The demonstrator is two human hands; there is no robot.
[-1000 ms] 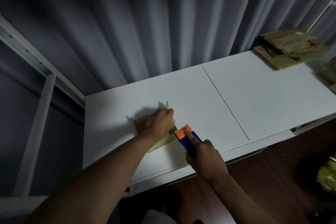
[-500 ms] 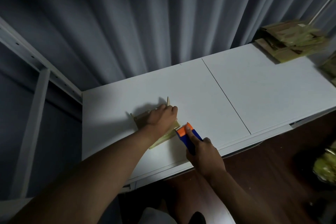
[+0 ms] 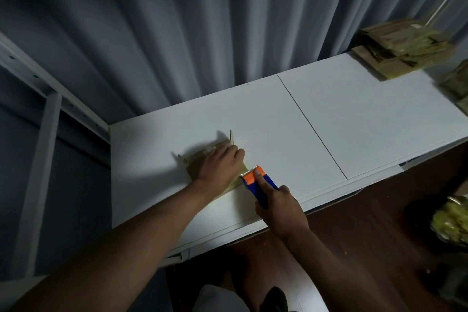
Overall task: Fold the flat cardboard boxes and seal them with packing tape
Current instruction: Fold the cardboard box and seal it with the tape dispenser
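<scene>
1. Cardboard box (image 3: 195, 163), small and brown, is sitting on the white table (image 3: 354, 119) near its left end, closer to the front edge than to the curtain (image 3: 202, 33) behind.
2. We are pressing our left hand (image 3: 217, 166) flat on top of the box, fingers fairly straight, pinning it down rather than gripping it.
3. We are curling our right hand (image 3: 281, 210) round the handle of the blue-and-orange tape dispenser (image 3: 258, 182), forefinger lying along its orange head, which is sitting at the box's right side, just beside the left hand.
4. We are judging the job as mid-seal: a glossy, yellowish strip of tape (image 3: 234, 185) is showing along the box's near side, running toward the dispenser, and is not yet cut free as far as we can tell.
5. Two thin flaps are standing upright at the box's far corners, so we are reckoning one face is not yet closed.
6. A stack of cardboard (image 3: 402, 50) is lying at the table's far right corner; whether those pieces are flat blanks or finished ones we cannot tell.
</scene>
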